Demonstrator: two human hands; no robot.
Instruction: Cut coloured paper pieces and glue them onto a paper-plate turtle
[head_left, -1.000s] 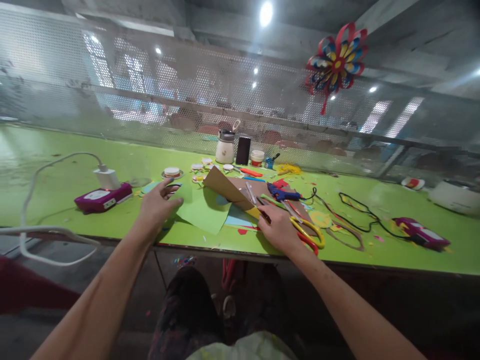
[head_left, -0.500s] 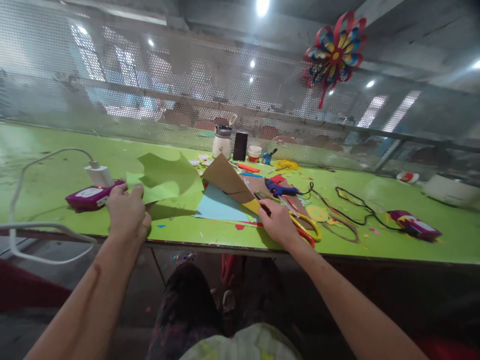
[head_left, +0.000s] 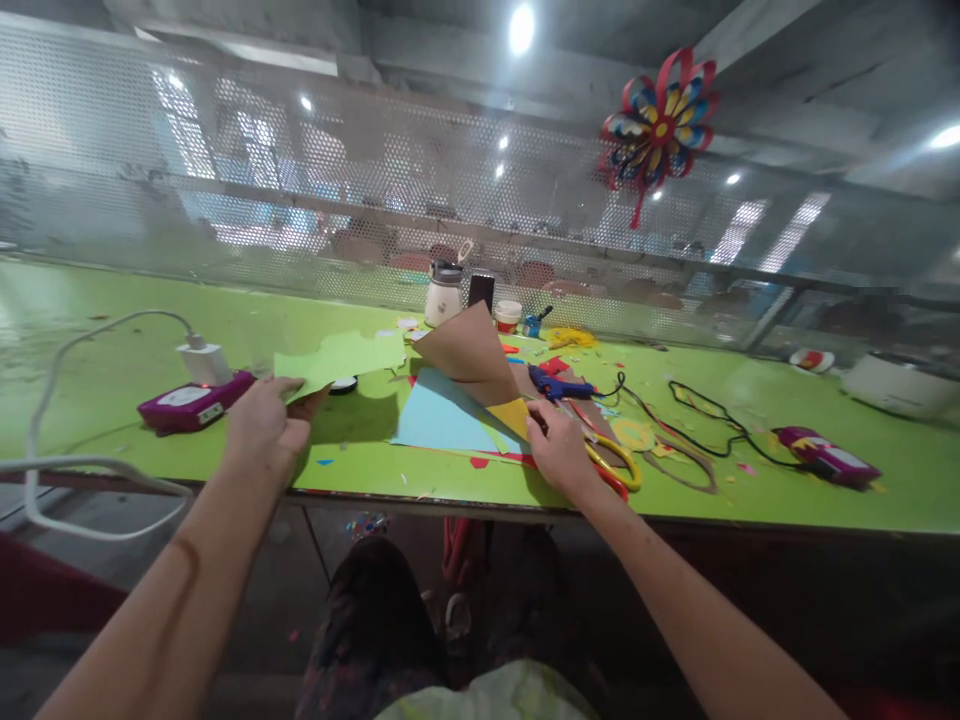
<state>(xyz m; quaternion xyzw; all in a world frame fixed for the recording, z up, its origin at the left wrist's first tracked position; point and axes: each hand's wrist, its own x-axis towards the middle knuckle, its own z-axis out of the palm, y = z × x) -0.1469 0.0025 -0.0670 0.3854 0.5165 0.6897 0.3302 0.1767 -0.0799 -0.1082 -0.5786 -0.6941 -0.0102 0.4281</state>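
Note:
My left hand (head_left: 266,430) pinches a light green paper sheet (head_left: 341,357) by its left corner and holds it lifted above the green table (head_left: 120,375). My right hand (head_left: 559,452) rests near the table's front edge, its fingers on the corner of a stack of papers: a brown sheet (head_left: 469,350) bent upward, a yellow piece (head_left: 514,415) and a light blue sheet (head_left: 439,420) lying flat. Yellow-handled scissors (head_left: 619,465) lie just right of my right hand.
A purple device (head_left: 191,402) with a white plug and cable sits at the left. A blue glue gun (head_left: 559,385), black cords (head_left: 705,420), a white jar (head_left: 442,295), a phone and small pots lie behind. Another purple device (head_left: 821,455) is at right. A mesh screen backs the table.
My left hand picked the green sheet off the table and drew it left and up, uncovering the light blue sheet. My right hand stayed on the stack; the brown sheet bent up further.

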